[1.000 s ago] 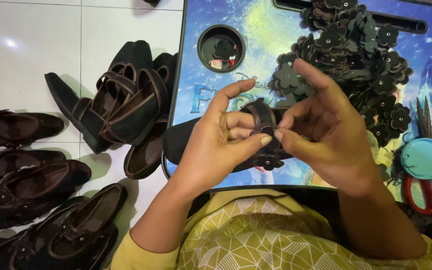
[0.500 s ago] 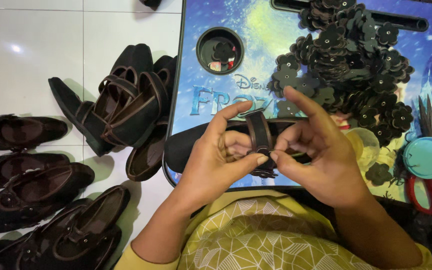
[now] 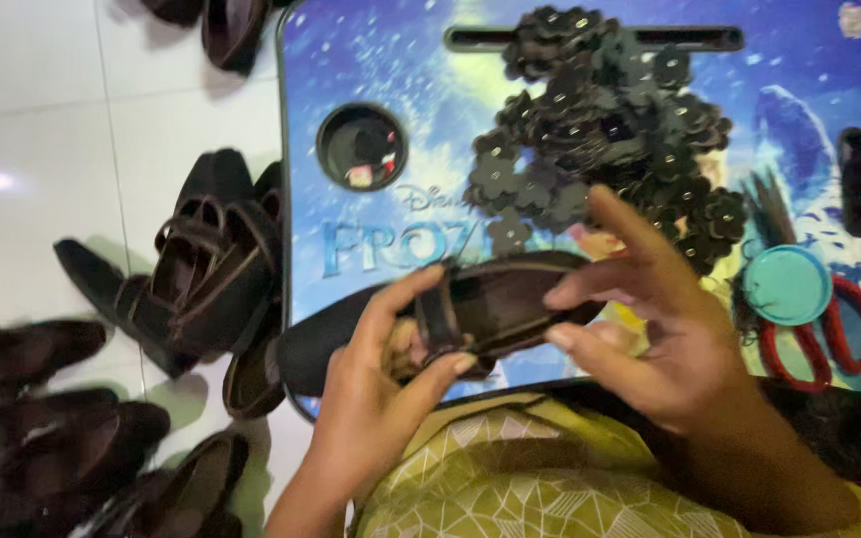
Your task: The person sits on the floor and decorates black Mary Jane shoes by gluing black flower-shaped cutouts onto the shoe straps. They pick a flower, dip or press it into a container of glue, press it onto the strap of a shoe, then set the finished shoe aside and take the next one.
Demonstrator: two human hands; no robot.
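both hands (image 3: 510,349) grip a dark strapped shoe (image 3: 495,304) over the tray (image 3: 411,219).

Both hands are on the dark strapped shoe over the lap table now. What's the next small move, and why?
Probably lift the right hand to the pile of dark flower trims and pick one. The left hand already pinches the strap of the shoe, which looks bare, and the pile lies just beyond the right fingertips.

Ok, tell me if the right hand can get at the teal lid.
Probably yes: the teal lid lies uncovered on the tray just beside the right hand, though those fingers now grip the dark shoe.
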